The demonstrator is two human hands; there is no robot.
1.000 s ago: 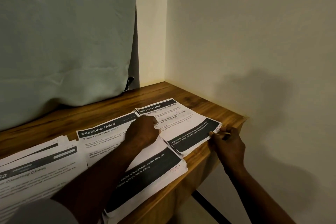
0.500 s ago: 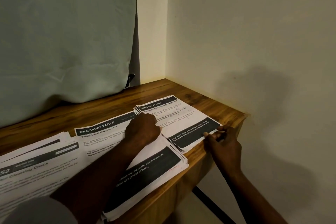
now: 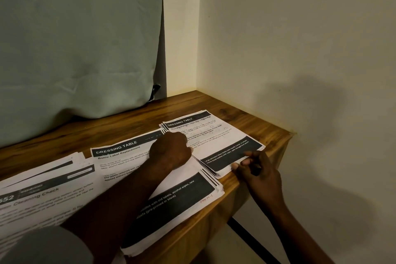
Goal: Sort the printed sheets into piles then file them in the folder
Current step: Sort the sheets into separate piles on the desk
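**Wood, paper, cloth**

The table (image 3: 246, 122) is brown wood with visible grain and a faint sheen. The sheets (image 3: 225, 141) are matt white paper. The cloth (image 3: 75, 38) is matt, softly creased. The wall (image 3: 300, 38) is smooth, matt paint.

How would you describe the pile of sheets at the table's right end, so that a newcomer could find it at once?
Follow the wooden table to its right end, against the bare wall. The pile lies there, last in the row. Its neighbour reads Bottle Label Replacement; this one reads Pouring Skincare Lotion.
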